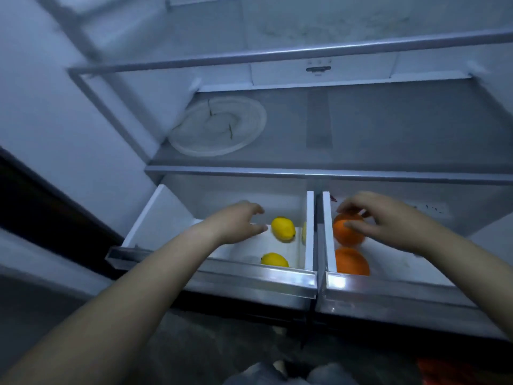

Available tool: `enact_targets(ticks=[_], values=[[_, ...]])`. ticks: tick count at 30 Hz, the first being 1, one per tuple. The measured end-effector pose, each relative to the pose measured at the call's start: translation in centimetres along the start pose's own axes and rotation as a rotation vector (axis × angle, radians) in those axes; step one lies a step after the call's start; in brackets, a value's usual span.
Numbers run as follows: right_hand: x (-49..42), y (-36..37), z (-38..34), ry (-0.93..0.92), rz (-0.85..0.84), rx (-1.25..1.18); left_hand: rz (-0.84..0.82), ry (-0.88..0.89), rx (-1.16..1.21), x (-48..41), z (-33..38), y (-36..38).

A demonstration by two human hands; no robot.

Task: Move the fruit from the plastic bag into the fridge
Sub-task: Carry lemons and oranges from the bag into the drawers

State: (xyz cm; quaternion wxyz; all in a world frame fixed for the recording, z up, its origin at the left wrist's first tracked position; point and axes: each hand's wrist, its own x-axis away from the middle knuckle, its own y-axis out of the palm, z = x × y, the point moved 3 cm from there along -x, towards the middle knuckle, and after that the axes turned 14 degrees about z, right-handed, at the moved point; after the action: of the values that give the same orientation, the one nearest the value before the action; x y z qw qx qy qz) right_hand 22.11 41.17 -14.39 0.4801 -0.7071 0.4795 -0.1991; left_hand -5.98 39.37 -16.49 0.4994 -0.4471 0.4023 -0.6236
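Two drawers at the bottom of the open fridge [305, 23] are seen pulled out side by side. In the right drawer [388, 287] the right hand [388, 218] is closed over the rear orange [347, 236], with the thumb laid on its near face and the fingers curled over its top; the fruit is held just inside the drawer's left wall. A front orange [351, 261] is lying directly before it, close to the drawer's front rim and apart from the hand. Above the left drawer [249, 273] the left hand [236, 222] is held with fingers spread and nothing gripped. The rear lemon [283, 229] is found just beyond its fingertips, not touched, and a front lemon [274, 259] is lying nearer the rim. On the glass shelf [416, 129] above, a round white dish [219, 126] is set at the left.
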Motion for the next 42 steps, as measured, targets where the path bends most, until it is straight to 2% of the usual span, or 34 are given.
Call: enact_targets(ticks=[4, 8, 13, 18, 24, 32, 42], values=[[-0.6, -1.8, -4.6, -0.261, 0.126, -0.026, 0.278, -0.026, -0.012, 4.6, 1.3, -5.0], [-0.9, -3.3, -9.0, -0.416, 0.194, -0.057, 0.528, -0.042, -0.044, 10.1, 3.7, -8.7], [-0.4, -4.0, -13.1, -0.506, 0.229, -0.129, 0.663, -0.156, -0.194, 16.2, 5.9, -9.3], [0.9, -2.8, -16.8, -0.605, 0.157, -0.147, 0.682, -0.339, -0.283, 22.5, 6.4, -8.9], [4.5, -0.4, -25.9, -0.719, -0.005, -0.279, 0.701, -0.569, -0.325, 33.6, 4.9, -8.9], [13.2, 2.8, -43.6, -1.022, -0.109, -0.392, 0.861, -0.857, -0.344, 52.5, 2.7, -9.8], [31.0, 8.7, -67.5, -1.319, -0.332, -0.631, 0.884, -1.278, -0.517, 81.7, 1.6, -8.1]])
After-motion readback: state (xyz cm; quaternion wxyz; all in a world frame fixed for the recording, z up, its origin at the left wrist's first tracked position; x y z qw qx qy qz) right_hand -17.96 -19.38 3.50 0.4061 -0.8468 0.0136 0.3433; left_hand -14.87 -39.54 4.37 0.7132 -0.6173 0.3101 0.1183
